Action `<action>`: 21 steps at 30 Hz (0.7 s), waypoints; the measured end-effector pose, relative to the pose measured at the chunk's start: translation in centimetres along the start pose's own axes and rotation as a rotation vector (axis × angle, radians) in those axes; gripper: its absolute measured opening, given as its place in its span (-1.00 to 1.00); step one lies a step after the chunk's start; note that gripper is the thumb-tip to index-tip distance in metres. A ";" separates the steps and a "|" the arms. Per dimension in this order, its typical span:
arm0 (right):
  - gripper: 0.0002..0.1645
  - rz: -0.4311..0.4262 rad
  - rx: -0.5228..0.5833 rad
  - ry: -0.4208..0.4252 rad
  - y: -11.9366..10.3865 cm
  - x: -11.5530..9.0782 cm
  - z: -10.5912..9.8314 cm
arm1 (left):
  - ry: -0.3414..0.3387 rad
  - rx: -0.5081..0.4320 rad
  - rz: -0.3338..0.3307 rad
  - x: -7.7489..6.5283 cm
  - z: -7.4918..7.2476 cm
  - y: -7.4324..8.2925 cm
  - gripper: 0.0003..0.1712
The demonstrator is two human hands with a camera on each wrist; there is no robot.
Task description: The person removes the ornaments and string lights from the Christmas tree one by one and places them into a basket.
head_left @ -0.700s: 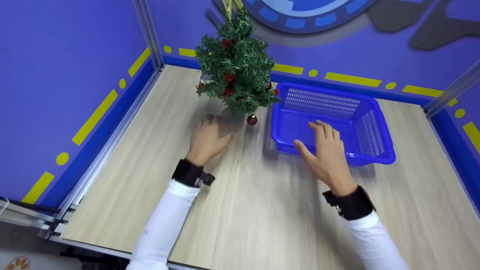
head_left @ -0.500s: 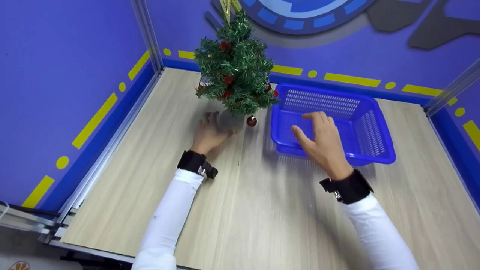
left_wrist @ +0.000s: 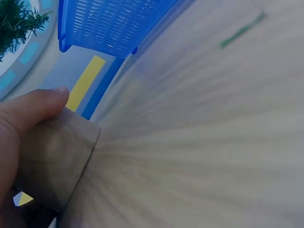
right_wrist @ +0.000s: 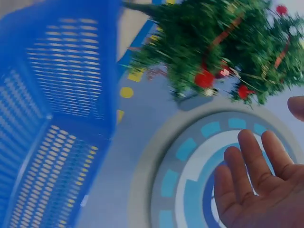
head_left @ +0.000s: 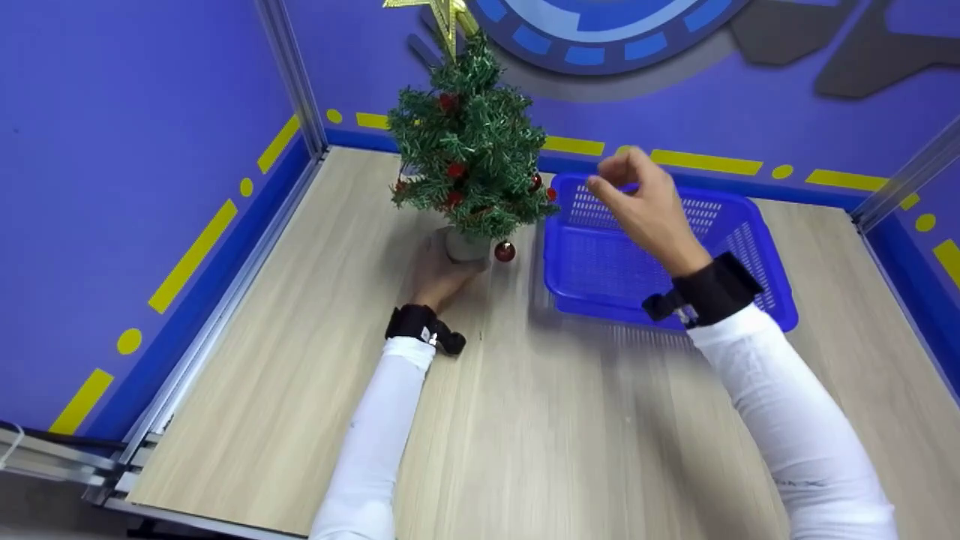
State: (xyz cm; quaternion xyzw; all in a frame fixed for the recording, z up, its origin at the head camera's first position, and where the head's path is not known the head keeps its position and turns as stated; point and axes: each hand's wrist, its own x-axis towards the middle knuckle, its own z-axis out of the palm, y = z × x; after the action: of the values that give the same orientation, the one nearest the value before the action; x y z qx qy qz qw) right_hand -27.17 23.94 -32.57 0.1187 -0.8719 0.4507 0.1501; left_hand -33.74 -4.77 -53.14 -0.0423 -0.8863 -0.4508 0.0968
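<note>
A small green Christmas tree (head_left: 472, 150) with red ornaments and a gold star (head_left: 448, 19) stands toward the back of the table. My left hand (head_left: 439, 274) grips its round base (head_left: 466, 247). In the left wrist view the thumb lies along the pale base (left_wrist: 57, 147); the other fingers are mostly hidden. One dark red ball (head_left: 505, 251) hangs low beside the base. My right hand (head_left: 649, 210) is raised over the blue basket, apart from the tree. Its fingers (right_wrist: 251, 161) are relaxed and hold nothing in the right wrist view.
The blue plastic basket (head_left: 600, 259) with slotted walls sits to the right of the tree. Blue panels (head_left: 150, 112) and metal posts enclose the wooden table (head_left: 540, 442). A green strand (left_wrist: 243, 31) lies on the tabletop.
My right hand has risen and moved away from me over the basket. The left hand has closed farther round the tree's base, and its forearm has shifted right.
</note>
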 end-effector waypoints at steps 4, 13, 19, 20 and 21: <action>-0.62 0.019 0.028 -0.019 -2.5 2.4 -0.5 | 0.009 -0.057 0.021 0.1 0.1 -0.2 -0.07; -0.25 0.028 -0.059 -0.143 -9.3 8.7 0.9 | 0.015 -0.080 0.058 0.7 -0.5 -0.7 -0.18; -0.11 -0.152 -0.083 -0.155 -12.9 9.9 2.2 | -0.008 -0.131 0.037 0.3 -0.2 -0.3 -0.16; -0.11 -0.178 -0.093 -0.156 -13.1 10.0 2.4 | -0.009 -0.126 0.031 0.1 0.1 -0.4 -0.12; -0.11 -0.201 -0.100 -0.158 -13.2 10.1 2.6 | -0.012 -0.125 0.024 -0.1 0.4 -0.4 -0.10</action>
State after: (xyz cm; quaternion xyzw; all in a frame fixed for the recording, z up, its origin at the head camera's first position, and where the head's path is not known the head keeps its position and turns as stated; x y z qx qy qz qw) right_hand -32.36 13.60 -20.37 0.2332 -0.8861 0.3786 0.1310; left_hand -33.75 -4.67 -53.72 -0.0615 -0.8565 -0.5038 0.0943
